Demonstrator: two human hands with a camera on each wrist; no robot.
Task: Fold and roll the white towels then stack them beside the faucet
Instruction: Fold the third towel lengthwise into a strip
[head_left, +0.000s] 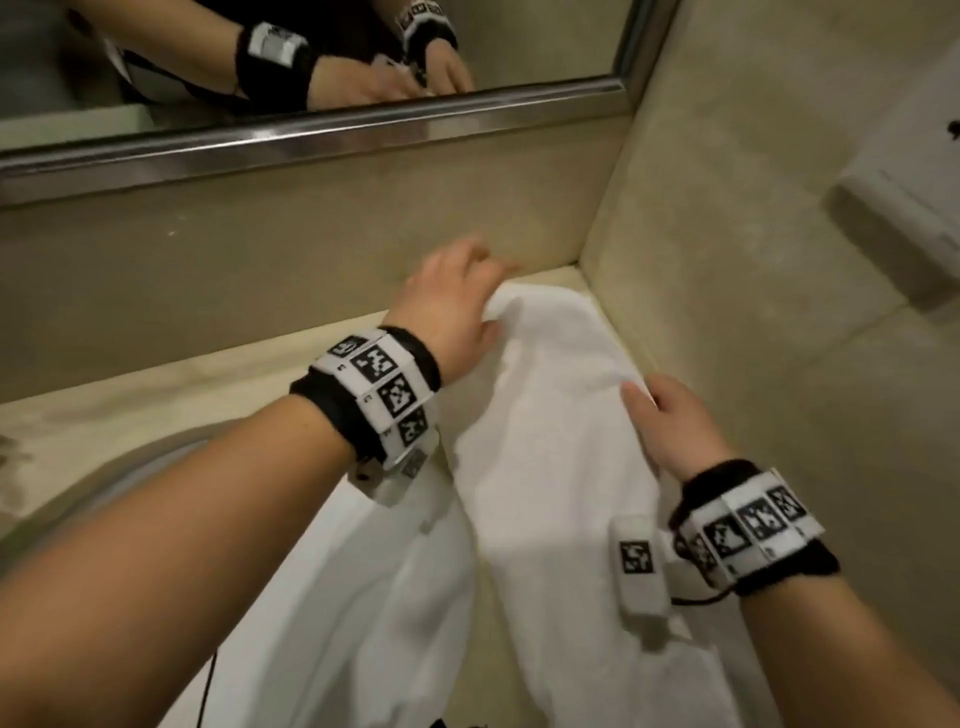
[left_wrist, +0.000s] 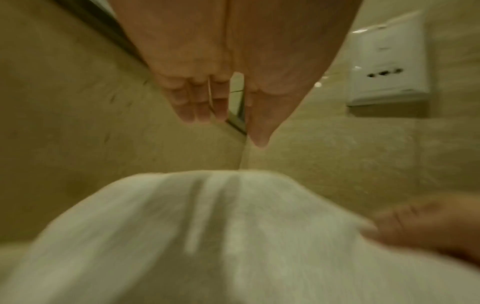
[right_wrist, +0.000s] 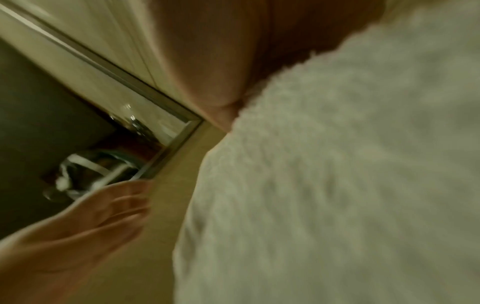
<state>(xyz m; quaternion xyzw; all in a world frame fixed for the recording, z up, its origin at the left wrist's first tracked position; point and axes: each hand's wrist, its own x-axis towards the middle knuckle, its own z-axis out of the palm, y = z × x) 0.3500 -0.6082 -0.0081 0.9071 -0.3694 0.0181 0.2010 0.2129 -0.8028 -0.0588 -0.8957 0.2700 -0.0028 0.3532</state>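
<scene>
A white towel (head_left: 550, 415) lies lengthwise on the beige counter (head_left: 156, 389), its far end in the corner of the two walls. My left hand (head_left: 457, 296) is over the towel's far left end; in the left wrist view its fingers (left_wrist: 197, 111) are straight and hold nothing above the towel (left_wrist: 207, 236). My right hand (head_left: 670, 421) grips the towel's right edge, thumb on top; the right wrist view shows the towel (right_wrist: 337, 185) covering its fingers. More white cloth (head_left: 389, 597) hangs under my left forearm; I cannot tell whether it is a second towel.
A mirror with a metal frame (head_left: 311, 140) runs along the back wall. A white wall plate (head_left: 909, 208) sticks out from the right wall. The sink's curved rim (head_left: 130, 467) is at the left. The walls close off the counter at back and right.
</scene>
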